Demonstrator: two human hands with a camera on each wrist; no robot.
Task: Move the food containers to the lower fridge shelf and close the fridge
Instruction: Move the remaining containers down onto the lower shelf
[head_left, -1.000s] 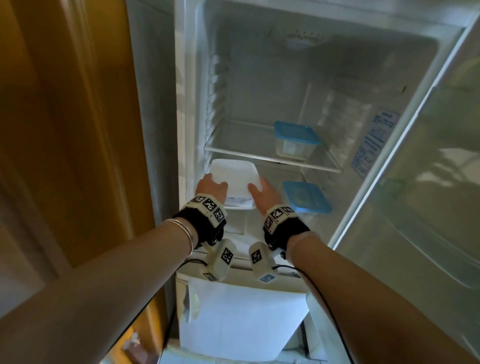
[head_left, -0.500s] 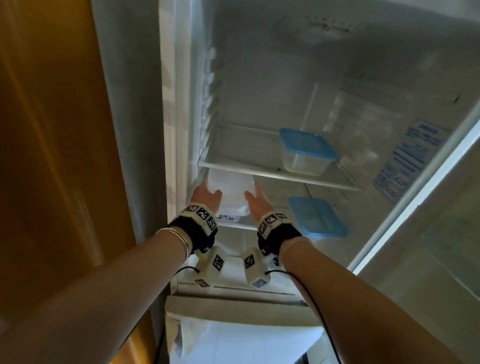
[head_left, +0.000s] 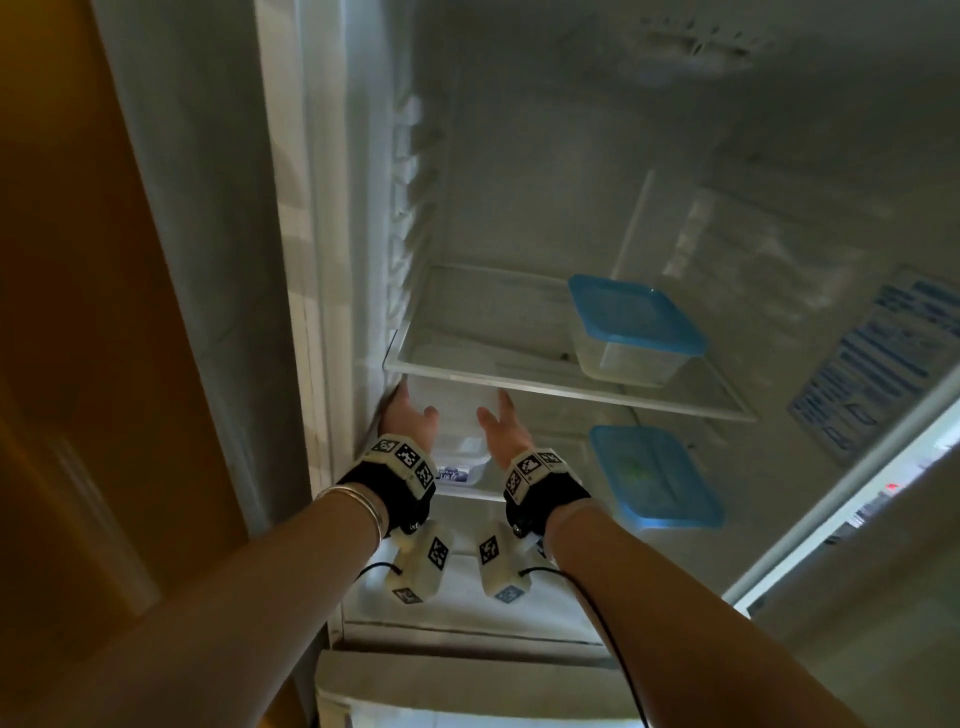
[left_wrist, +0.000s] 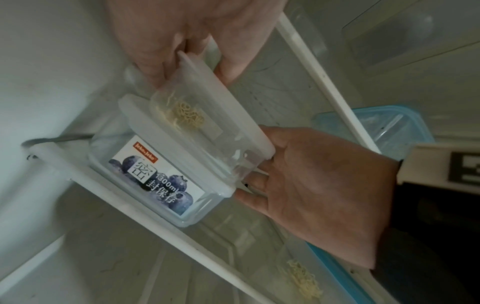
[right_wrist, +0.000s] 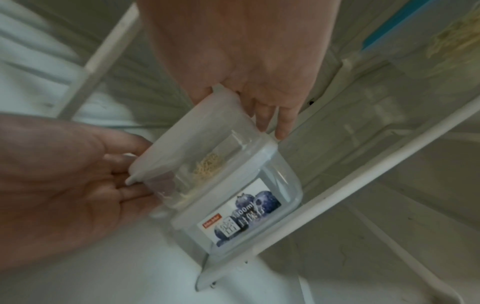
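Note:
A small clear container with a white lid (left_wrist: 200, 123), some noodles inside, sits stacked on a larger clear container with a blueberry label (left_wrist: 155, 176) at the left of the lower fridge shelf (head_left: 467, 493). My left hand (head_left: 410, 415) lies against its left side and my right hand (head_left: 501, 426) against its right side, fingers straight, thumbs raised. The right wrist view shows the same stack (right_wrist: 207, 156), with flat fingers on both sides. A blue-lidded container (head_left: 634, 327) stands on the upper shelf (head_left: 519, 382). Another blue-lidded container (head_left: 654, 475) rests on the lower shelf, to the right.
The upper glass shelf hangs just above my hands. The fridge's left wall (head_left: 374, 260) is close to my left hand. The open door (head_left: 857, 467) stands at the right, and a wooden panel (head_left: 104, 312) at the left. A white drawer front (head_left: 467, 691) lies below.
Both hands carried the white-lidded container deeper under the upper shelf, onto the labelled container. My thumbs have lifted off the lid. The view has moved closer to the fridge.

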